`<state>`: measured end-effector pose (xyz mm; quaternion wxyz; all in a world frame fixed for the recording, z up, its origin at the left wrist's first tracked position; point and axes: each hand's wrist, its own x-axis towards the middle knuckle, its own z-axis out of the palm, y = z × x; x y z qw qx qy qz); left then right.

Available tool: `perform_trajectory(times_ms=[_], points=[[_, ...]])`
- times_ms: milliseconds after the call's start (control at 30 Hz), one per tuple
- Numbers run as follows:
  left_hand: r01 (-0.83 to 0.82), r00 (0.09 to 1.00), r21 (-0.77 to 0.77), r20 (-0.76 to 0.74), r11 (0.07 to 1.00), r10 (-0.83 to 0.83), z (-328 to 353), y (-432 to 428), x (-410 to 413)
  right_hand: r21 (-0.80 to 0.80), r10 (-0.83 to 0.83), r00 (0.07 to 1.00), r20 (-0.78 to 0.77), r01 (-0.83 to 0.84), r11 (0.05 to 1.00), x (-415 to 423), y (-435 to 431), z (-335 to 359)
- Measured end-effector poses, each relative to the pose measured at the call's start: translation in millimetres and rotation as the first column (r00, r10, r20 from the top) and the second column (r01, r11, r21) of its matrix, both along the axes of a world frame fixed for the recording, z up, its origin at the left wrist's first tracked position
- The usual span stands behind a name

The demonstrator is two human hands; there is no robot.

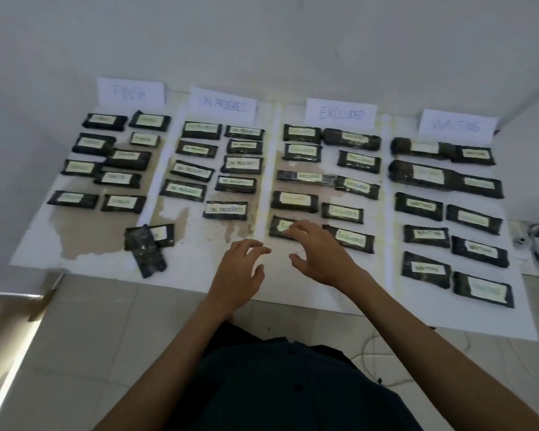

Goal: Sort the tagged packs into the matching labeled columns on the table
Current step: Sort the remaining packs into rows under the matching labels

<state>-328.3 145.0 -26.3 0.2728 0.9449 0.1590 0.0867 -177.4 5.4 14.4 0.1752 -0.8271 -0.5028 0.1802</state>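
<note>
Flat black glossy packs, pale paper tags; right hand splayed, covering one tag; left hand empty, spread

Plain indoor room, bare white wall, pale tiled floor, low white table of labelled columns

Header cards along wall read FINISH, ON PROGRESS, EXCLUDED, WAITING. Pack tags matched columns; EXCLUDED pack lay under right fingertips.
</note>
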Motion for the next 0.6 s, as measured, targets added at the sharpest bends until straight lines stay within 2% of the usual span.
perform_trajectory(times_ms=[200, 333, 400, 467, 533, 600], points=[[-0.08, 0.997, -0.001, -0.017, 0.997, 0.08, -6, 79, -37, -0.006, 0.075, 0.996, -0.039, -0.075, 0.997, -38, 88, -4], [-0.282, 0.959, 0.001, -0.002, 0.959, 0.282, -21, 121, -63, -0.026, 0.15, 0.987, -0.05, -0.152, 0.988, -65, 145, -15], [-0.472, 0.88, -0.017, -0.063, 0.881, 0.471, -30, 135, -75, -0.046, 0.181, 0.981, -0.072, -0.184, 0.982, -78, 172, -25], [-0.643, 0.757, -0.039, -0.187, 0.765, 0.626, -40, 146, -83, -0.075, 0.209, 0.974, -0.084, -0.215, 0.974, -91, 200, -35], [-0.719, 0.666, -0.01, -0.292, 0.695, 0.686, -50, 155, -89, -0.115, 0.236, 0.967, -0.095, -0.246, 0.962, -104, 226, -43], [-0.737, 0.635, -0.002, -0.345, 0.675, 0.692, -56, 163, -93, -0.146, 0.249, 0.964, -0.098, -0.261, 0.954, -114, 248, -52]])
